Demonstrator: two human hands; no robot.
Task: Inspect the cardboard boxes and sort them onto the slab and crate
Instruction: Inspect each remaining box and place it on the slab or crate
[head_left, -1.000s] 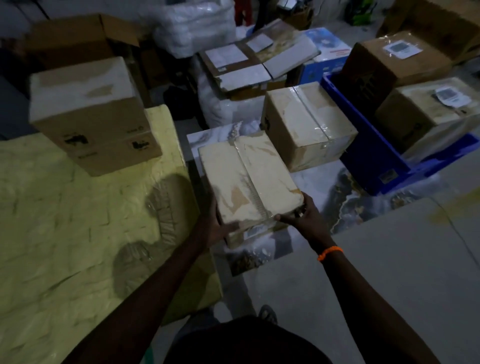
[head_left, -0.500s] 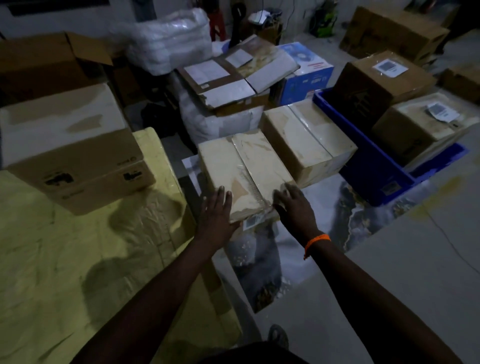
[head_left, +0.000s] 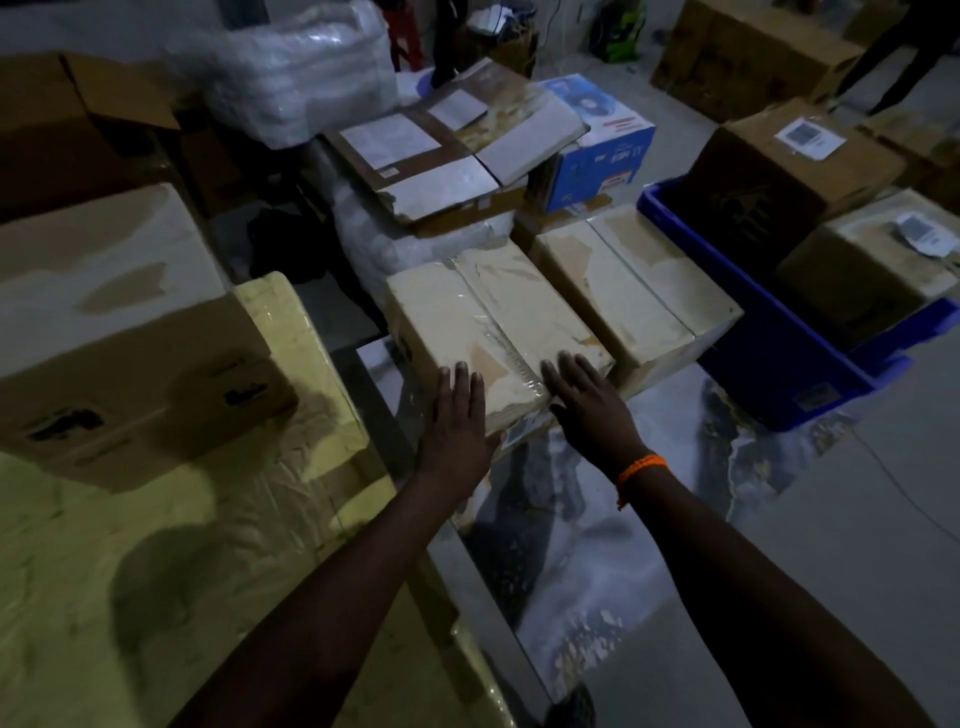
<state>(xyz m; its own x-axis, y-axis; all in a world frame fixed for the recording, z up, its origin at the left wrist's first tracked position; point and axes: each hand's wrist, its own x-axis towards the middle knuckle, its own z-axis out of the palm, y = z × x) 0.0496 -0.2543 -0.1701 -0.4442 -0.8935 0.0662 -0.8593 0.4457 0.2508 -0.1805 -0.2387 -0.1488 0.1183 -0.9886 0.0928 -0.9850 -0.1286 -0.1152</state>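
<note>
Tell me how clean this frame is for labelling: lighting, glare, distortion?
Head view: dim overall; tape on the taped box under both hands glints; the marble slab reflects light patches; the yellow sheet carries arm shadows; wide-angle bending at the edges.

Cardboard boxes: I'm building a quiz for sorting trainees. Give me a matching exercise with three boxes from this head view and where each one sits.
Things:
1. taped box under both hands
2. labelled box
3. large brown box

Places:
A. in the blue crate
B. on the yellow sheet
C. on the marble slab

Pairs: 1-C, 2-A, 3-B
</note>
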